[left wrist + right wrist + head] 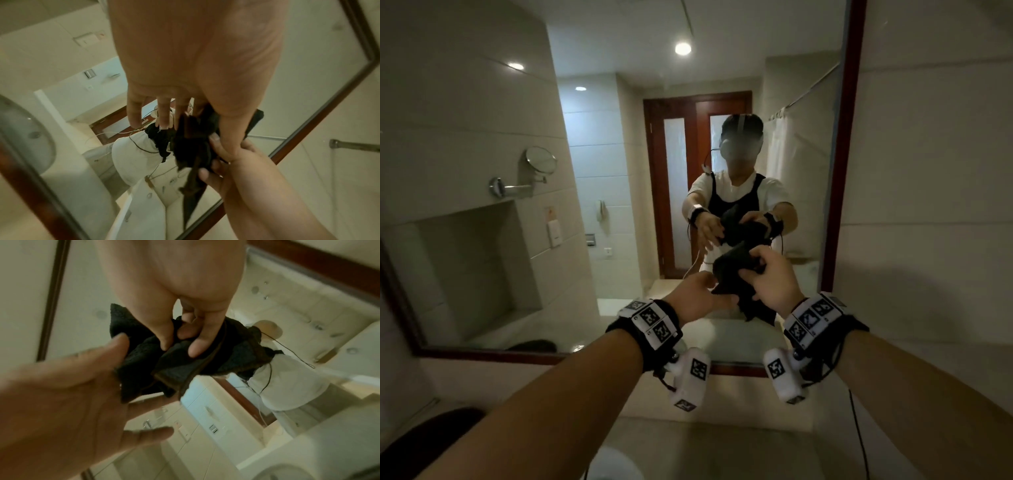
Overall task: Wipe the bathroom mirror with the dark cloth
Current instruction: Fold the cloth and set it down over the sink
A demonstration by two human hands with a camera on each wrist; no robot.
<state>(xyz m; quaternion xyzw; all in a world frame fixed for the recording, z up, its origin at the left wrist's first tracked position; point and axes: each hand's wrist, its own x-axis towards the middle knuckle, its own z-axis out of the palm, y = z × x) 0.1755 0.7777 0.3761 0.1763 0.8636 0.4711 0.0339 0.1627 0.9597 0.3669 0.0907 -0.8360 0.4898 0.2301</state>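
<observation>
The dark cloth (732, 270) is bunched up in the air just in front of the wall mirror (619, 154), near its lower right part. My right hand (753, 270) pinches the cloth (144, 356) between thumb and curled fingers (195, 347). My left hand (717, 291) reaches in from the left with straight, spread fingers (164, 113) and touches the cloth's (191, 149) hanging edge. In the right wrist view the left hand (82, 386) lies open under the cloth. The glass reflects a person holding the cloth.
A dark red frame (842, 171) borders the mirror, with pale tiled wall (928, 205) to its right. Below lie a beige counter (722, 445), a white basin rim (613, 462) and a dark object (431, 435) at the lower left. Cables hang from both wristbands.
</observation>
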